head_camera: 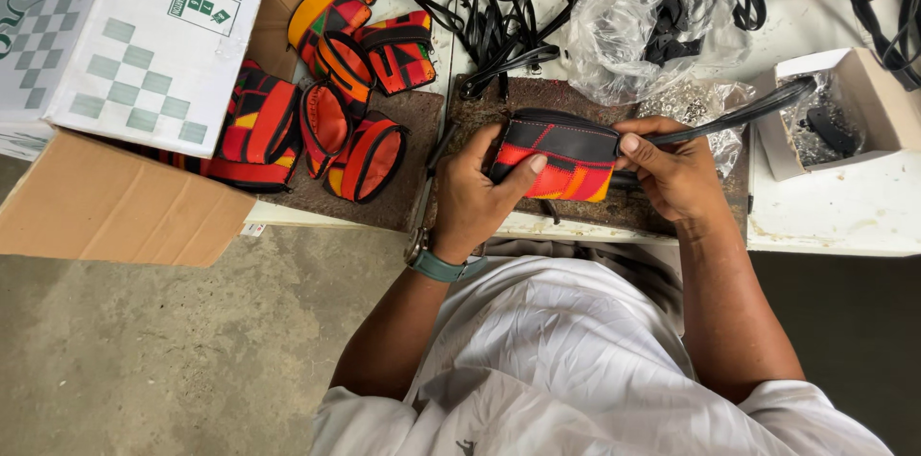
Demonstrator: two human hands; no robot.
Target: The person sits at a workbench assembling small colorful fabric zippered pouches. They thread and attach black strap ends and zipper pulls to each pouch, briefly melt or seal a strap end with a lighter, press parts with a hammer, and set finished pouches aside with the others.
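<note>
Left hand: your left hand (472,189) is clamped on the left end of the patchwork pouch (559,156), thumb across its front.
Right hand: your right hand (674,168) pinches the pouch's right end together with the black strap (739,115).
Pouch: between both grips, above the brown mat (633,211).
Beyond: clear plastic bag (652,29) behind your right grip; finished pouches (326,101) left of your left grip.

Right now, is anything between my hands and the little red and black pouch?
Nothing visible. The left hand and right hand already grip the pouch directly at either end, over the brown mat. The black strap trails right, away from both grips.
</note>
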